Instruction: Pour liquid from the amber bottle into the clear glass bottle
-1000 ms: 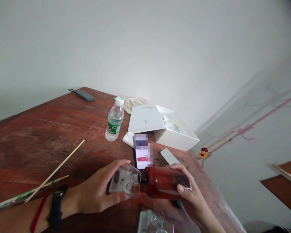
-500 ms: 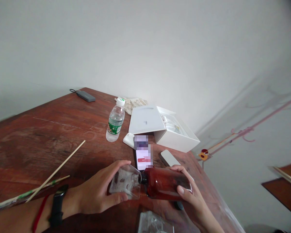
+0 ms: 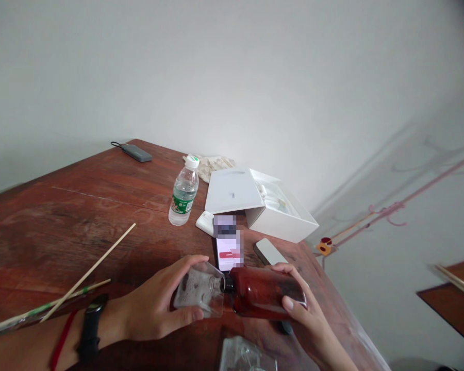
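My left hand (image 3: 164, 299) is closed around a clear, square-sided plastic bottle (image 3: 197, 293) whose open neck points right. Small bubbles show inside it. My right hand (image 3: 301, 309) grips a reddish-brown bottle (image 3: 261, 291) by its base end, lying on its side in the air. The black neck of that bottle meets the mouth of the clear one, so the two are mouth to mouth. Just below, at the lower edge of the view, another clear plastic container (image 3: 245, 355) is partly cut off. A small dark round object (image 3: 285, 326) is mostly covered by my right hand.
On the wooden table (image 3: 100, 216) stands a water bottle with a green label (image 3: 183, 196). Behind my hands are a phone (image 3: 228, 250), a white case (image 3: 205, 222), a grey-white slab (image 3: 270, 251) and an open white box (image 3: 282, 226). Wooden sticks (image 3: 96, 265) and a power bank (image 3: 136, 152) lie left.
Both hands and bottles keep almost the same place. Inside the clear bottle, more pale bubbles show now.
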A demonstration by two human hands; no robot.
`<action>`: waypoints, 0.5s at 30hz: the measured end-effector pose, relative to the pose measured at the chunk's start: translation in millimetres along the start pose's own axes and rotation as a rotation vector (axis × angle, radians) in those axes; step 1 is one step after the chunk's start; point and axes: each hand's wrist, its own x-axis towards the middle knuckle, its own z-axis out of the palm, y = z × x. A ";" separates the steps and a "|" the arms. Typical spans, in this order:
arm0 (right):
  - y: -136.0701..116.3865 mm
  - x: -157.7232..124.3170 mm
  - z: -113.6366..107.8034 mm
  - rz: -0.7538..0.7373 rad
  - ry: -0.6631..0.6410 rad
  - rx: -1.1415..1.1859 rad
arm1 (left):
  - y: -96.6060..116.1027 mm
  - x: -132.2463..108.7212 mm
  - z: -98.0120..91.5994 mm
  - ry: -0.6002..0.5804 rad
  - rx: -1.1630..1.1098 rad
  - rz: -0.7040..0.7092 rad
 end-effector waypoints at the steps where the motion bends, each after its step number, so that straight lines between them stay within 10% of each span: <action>1: 0.0 -0.1 -0.1 0.001 0.003 -0.001 | 0.6 -0.5 -0.1 -0.003 -0.001 -0.001; 15: -2.5 -0.8 1.5 0.000 0.012 -0.026 | 2.9 -0.7 0.0 0.009 -0.019 0.026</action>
